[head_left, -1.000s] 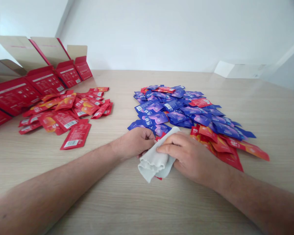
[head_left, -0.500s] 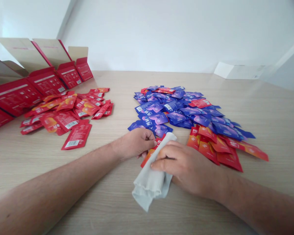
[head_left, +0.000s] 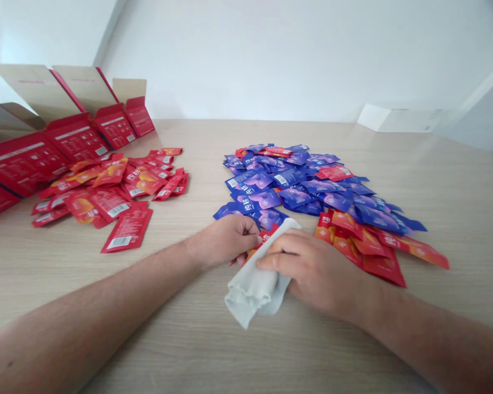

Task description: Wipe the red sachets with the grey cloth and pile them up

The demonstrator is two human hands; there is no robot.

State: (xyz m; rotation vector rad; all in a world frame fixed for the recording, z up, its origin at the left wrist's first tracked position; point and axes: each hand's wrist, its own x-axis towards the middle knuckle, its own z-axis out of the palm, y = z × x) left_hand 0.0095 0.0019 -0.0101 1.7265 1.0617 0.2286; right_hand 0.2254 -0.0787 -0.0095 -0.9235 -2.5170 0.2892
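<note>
While the right hand (head_left: 316, 273) clamps its fingers down over a pale grey knitted cloth (head_left: 250, 293), gripping it on the pale wood table (head_left: 435, 339), the left hand (head_left: 224, 241) curls just beside the cloth, and whether it grasps anything cannot be told; a red foil sachet (head_left: 265, 237) pokes out under the cloth; beyond lies a heap of blue foil sachets (head_left: 287, 186), with red-orange sachets (head_left: 365, 246) against its right side; a looser spread of red sachets (head_left: 119, 189) lies left; open red cardboard cartons (head_left: 76, 137) stand at upper left of the frame, their insides out of sight.
</note>
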